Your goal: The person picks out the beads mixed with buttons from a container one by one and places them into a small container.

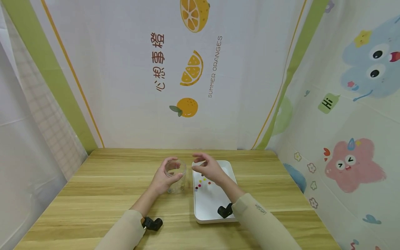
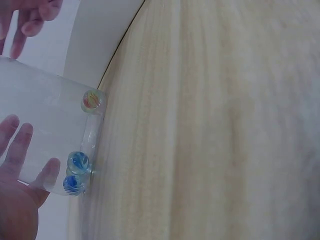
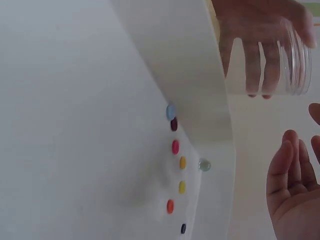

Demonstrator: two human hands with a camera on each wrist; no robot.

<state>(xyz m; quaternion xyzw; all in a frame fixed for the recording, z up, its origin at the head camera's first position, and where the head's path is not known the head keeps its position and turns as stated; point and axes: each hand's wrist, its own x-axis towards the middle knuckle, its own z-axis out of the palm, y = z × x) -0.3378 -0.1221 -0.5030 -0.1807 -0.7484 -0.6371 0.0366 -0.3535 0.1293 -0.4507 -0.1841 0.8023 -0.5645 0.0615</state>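
My left hand (image 1: 163,180) grips a clear plastic jar (image 1: 178,184) around its side, with the jar's mouth uppermost. At the jar's bottom lie several glass marbles, among them one with red and yellow swirls (image 2: 91,101) and a blue one (image 2: 73,185). Beside the jar's mouth, above the far left part of a white tray (image 1: 215,206), hovers my right hand (image 1: 212,169). Its fingers are bent loosely and apart from the thumb, with nothing seen between them. In the tray's corner sits a pale green marble (image 3: 204,164).
Small coloured oval pieces lie scattered in the tray, including a pink one (image 3: 175,147) and an orange one (image 3: 170,206). The tray's raised wall stands just right of the jar. Behind the wooden table (image 1: 109,201) hangs a printed curtain (image 1: 125,104).
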